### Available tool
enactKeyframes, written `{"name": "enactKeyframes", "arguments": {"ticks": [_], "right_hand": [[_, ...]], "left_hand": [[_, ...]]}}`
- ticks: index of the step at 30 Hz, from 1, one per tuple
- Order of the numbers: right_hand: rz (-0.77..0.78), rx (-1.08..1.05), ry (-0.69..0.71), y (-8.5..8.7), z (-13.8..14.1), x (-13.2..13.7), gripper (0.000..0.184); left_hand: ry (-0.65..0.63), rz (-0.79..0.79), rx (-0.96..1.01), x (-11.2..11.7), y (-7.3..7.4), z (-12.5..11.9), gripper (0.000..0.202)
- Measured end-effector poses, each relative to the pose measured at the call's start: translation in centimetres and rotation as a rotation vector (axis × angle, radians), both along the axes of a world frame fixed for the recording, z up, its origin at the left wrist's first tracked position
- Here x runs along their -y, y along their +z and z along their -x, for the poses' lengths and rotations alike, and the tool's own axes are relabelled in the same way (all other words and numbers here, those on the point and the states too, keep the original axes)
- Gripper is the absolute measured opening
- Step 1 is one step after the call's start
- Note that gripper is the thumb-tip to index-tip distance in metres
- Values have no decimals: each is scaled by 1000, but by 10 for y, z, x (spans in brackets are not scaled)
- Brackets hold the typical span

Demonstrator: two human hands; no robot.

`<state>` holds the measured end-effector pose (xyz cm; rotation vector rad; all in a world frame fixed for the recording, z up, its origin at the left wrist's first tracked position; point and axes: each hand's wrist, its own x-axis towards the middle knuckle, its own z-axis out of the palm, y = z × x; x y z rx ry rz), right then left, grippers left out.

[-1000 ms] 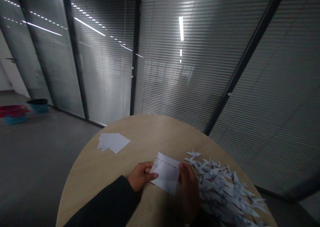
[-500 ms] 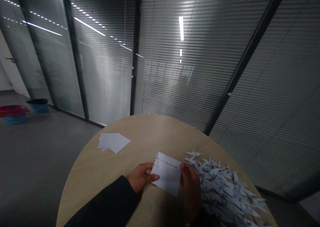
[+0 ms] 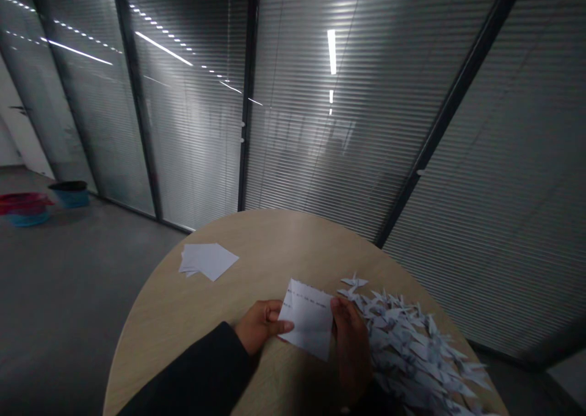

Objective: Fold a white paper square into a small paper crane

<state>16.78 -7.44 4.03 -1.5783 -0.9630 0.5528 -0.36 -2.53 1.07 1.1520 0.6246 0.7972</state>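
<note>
A white square of paper [image 3: 306, 324] with printed lines near its upper edge is held just above the wooden table. My left hand [image 3: 263, 325] pinches its left edge, thumb on top. At the opposite edge, the thumb and fingers of my right hand [image 3: 350, 343] close on the paper. Right beside that hand spreads a heap of folded paper cranes [image 3: 412, 349], partly covered by the hand and sleeve. Further off to the left lies a small stack of white paper sheets [image 3: 210, 260].
The round wooden table [image 3: 284, 233] ends near a glass partition with blinds [image 3: 320, 147]. On the floor at far left stand a blue bin with a red liner [image 3: 25, 209] and a blue bin with a black liner [image 3: 71, 194].
The paper and both hands have shifted very slightly to the right. Both hands keep their hold, and the stack and cranes are unmoved.
</note>
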Motion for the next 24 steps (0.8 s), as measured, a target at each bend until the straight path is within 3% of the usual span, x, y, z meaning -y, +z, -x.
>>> {"name": "enactKeyframes", "arguments": {"ticks": [4, 9, 15, 20, 24], "right_hand": [[4, -7, 52, -1, -3, -1, 36], [-31, 32, 37, -3, -9, -5, 40], [-52, 47, 243, -2, -6, -7, 39], [43, 41, 428, -8, -1, -7, 32], [50, 76, 488, -14, 0, -8, 28]], "left_hand": [[-21, 2, 10, -1, -1, 0, 40], [-39, 27, 97, 2, 7, 0, 54], [93, 2, 31, -1, 10, 3, 52], [20, 0, -38, -2, 10, 5, 51], [-68, -17, -139, -1, 7, 6, 57]]}}
